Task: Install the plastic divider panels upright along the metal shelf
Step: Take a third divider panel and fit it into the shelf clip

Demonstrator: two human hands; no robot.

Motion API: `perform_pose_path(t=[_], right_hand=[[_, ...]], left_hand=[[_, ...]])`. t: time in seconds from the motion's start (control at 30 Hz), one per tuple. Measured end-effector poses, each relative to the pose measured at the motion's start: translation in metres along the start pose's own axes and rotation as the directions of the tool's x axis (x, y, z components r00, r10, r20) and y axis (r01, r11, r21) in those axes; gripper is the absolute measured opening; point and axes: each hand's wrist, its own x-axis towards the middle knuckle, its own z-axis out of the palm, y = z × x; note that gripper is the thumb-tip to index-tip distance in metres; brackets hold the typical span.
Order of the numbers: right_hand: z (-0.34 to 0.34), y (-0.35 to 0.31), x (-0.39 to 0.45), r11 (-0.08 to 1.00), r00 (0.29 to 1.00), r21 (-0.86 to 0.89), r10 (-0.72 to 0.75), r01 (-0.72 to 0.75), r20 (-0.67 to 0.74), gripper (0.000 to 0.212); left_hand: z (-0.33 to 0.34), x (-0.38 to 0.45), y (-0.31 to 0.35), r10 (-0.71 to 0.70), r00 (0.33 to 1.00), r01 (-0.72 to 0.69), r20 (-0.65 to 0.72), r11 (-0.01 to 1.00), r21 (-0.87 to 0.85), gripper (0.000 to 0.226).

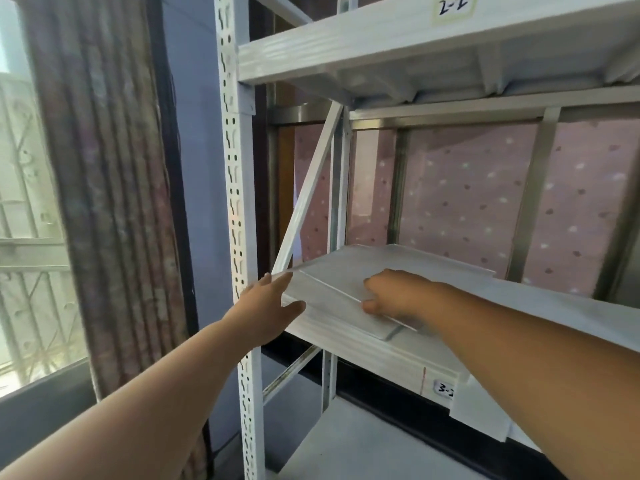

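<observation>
A stack of translucent white plastic divider panels [349, 271] lies flat on the left end of the white metal shelf [561, 313]. My right hand [394, 292] rests on the stack with its fingers curled under the front edge of the top panel. My left hand [268, 304] is at the stack's left front corner, fingers spread, thumb against the front edge and fingertips on top of it. No panel stands upright in view.
The perforated white upright post [239, 216] stands just left of my left hand, with a diagonal brace [308, 195] behind it. Another shelf [398, 46] hangs above. A curtain [104, 168] and window are at the left. A lower shelf [363, 441] sits below.
</observation>
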Motion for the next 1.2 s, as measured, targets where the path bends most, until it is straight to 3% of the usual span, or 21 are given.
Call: perform_pose_path(t=[0.23, 0.33, 0.4, 0.47, 0.5, 0.53, 0.63, 0.73, 0.87, 1.0, 1.1, 1.2], right_hand=[[-0.016, 0.007, -0.026, 0.997, 0.994, 0.033, -0.065, 0.069, -0.091, 0.025], [-0.033, 0.018, -0.048, 0.994, 0.980, 0.064, -0.070, 0.083, -0.186, 0.020], [-0.045, 0.026, -0.064, 0.992, 0.968, 0.104, -0.042, 0.070, -0.249, 0.018], [-0.053, 0.033, -0.082, 0.990, 0.952, 0.125, -0.024, 0.065, -0.304, 0.018], [-0.056, 0.036, -0.091, 0.991, 0.944, 0.119, -0.024, 0.067, -0.328, 0.021], [-0.057, 0.038, -0.098, 0.991, 0.934, 0.111, -0.027, 0.071, -0.356, 0.024], [-0.058, 0.046, -0.122, 0.990, 0.881, 0.105, -0.037, 0.098, -0.472, 0.028], [-0.054, 0.059, -0.140, 0.970, 0.822, 0.179, -0.032, 0.162, -0.568, 0.029], [-0.042, 0.084, -0.158, 0.909, 0.800, 0.332, -0.003, 0.252, -0.600, 0.041], [-0.026, 0.107, -0.171, 0.704, 0.886, 0.683, 0.174, 0.192, -0.429, 0.085], [-0.017, 0.108, -0.179, 0.577, 0.946, 0.798, 0.129, 0.174, -0.299, 0.097], [-0.008, 0.097, -0.183, 0.530, 0.956, 0.825, 0.085, 0.195, -0.281, 0.099]], left_hand=[[0.007, 0.016, 0.048, 0.070, 0.996, -0.077, -0.056, 0.990, -0.121, 0.099], [0.006, 0.017, 0.083, -0.001, 0.978, -0.067, -0.208, 0.945, -0.321, 0.099], [0.003, 0.016, 0.107, -0.174, 0.950, -0.016, -0.260, 0.803, -0.596, 0.097], [0.000, 0.015, 0.134, -0.331, 0.941, 0.091, -0.074, 0.458, -0.884, 0.092], [0.000, 0.013, 0.148, -0.327, 0.943, 0.158, 0.059, 0.286, -0.945, 0.088], [0.000, 0.010, 0.159, -0.271, 0.950, 0.211, 0.159, 0.177, -0.961, 0.079], [0.007, -0.001, 0.193, 0.003, 0.982, 0.189, 0.190, 0.080, -0.979, 0.038], [0.010, -0.011, 0.223, 0.169, 0.983, 0.074, 0.073, -0.003, -0.997, 0.039], [0.005, -0.019, 0.252, 0.193, 0.981, -0.013, 0.002, 0.079, -0.997, 0.048], [-0.008, -0.032, 0.273, 0.195, 0.980, -0.070, -0.028, 0.212, -0.975, 0.060], [-0.021, -0.040, 0.280, 0.234, 0.970, -0.142, -0.059, 0.353, -0.925, 0.066], [-0.026, -0.049, 0.279, 0.308, 0.951, -0.192, -0.030, 0.513, -0.837, 0.062]])
